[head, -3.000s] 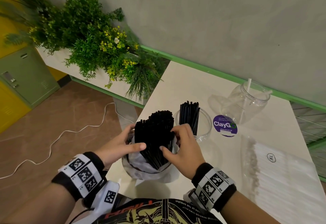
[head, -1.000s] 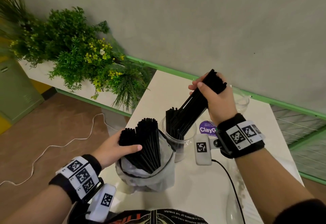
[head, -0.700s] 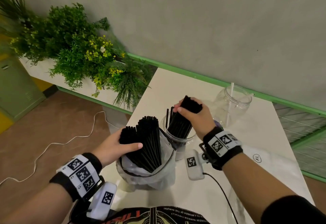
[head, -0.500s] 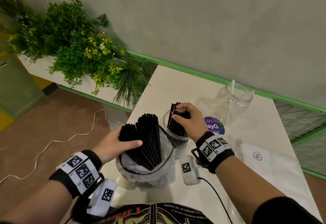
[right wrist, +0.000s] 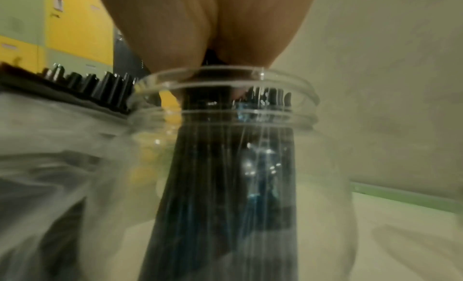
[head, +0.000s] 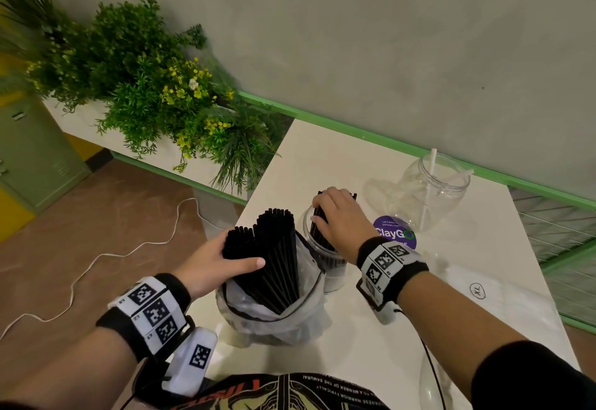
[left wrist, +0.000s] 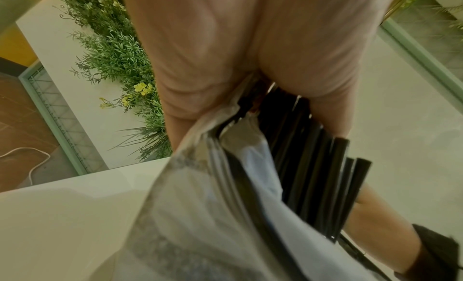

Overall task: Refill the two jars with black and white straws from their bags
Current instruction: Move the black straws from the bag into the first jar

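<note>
From above, the right hand (head: 338, 219) grips black straws (head: 317, 232) standing upright in the near jar (head: 332, 277) on the tabletop (head: 322, 158). The left hand (head: 213, 264) clasps the bag's bundle (head: 274, 258) just beside it. Left wrist view: fingers (left wrist: 325, 115) wrap that bundle. Right wrist view: straws run vertically down the jar.

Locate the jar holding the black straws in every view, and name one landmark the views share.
Head: the jar of black straws stands at centre, under the right hand.
Left wrist: not in it.
Right wrist: the jar fills the middle, its rim just below the hand.
Shared landmark: the bag of black straws.
</note>
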Action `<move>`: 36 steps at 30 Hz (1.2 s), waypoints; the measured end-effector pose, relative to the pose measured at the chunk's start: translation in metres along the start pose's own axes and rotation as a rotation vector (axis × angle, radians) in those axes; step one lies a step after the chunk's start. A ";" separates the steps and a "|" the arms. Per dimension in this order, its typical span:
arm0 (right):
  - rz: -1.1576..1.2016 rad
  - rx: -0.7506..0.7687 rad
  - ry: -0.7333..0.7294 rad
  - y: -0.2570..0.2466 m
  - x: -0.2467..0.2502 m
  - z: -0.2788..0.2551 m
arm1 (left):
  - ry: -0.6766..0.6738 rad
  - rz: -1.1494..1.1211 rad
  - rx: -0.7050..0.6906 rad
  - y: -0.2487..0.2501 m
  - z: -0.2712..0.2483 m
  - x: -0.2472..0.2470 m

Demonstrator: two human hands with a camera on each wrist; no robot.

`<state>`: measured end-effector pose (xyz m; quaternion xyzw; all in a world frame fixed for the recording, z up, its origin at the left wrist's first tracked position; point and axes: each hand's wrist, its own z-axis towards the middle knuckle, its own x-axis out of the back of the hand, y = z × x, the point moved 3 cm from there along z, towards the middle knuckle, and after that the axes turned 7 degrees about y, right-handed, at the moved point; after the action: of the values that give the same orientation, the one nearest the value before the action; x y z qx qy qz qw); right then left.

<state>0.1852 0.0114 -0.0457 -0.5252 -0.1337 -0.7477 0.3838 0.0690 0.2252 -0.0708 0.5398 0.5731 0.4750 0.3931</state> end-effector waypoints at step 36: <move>0.437 -0.290 0.186 -0.028 0.028 -0.019 | 0.017 0.065 0.045 -0.002 -0.003 0.000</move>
<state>0.1482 0.0065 -0.0228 -0.5201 0.1270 -0.7035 0.4673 0.0656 0.2250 -0.0724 0.5625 0.5693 0.4792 0.3603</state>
